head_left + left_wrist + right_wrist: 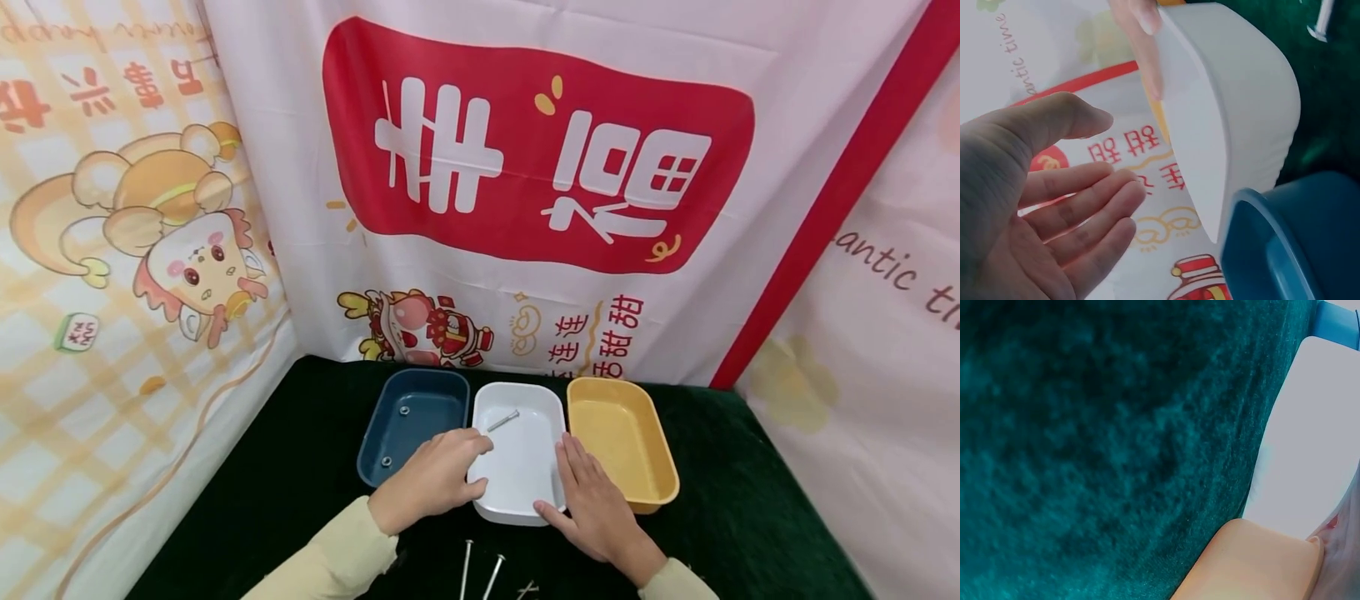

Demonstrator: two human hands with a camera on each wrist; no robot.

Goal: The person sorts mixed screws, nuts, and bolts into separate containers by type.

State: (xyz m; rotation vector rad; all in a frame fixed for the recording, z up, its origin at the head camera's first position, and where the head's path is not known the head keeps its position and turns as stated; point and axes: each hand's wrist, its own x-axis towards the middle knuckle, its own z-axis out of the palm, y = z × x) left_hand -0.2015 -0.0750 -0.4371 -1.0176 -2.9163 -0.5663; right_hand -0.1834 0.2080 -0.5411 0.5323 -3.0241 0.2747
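Observation:
A white tray (517,479) stands in the middle, with one metal bolt (503,421) lying in its far left part. My left hand (435,475) is at the left side of this tray, thumb and fingers apart and slightly bent. In the left wrist view nothing lies between that thumb and the fingers. Along the tray's right rim rests my right hand (592,504), its fingers straight and together, the thumb spread toward the near right corner. The right wrist view does not show the right hand.
Left of the white tray is a blue tray (429,387) holding two nuts (404,411); a yellow tray (626,425) stands on the right. Nearer me, two long bolts (466,567) and small crossed metal pieces (528,589) lie on the dark green cloth (750,500). Printed curtains (285,167) surround the table.

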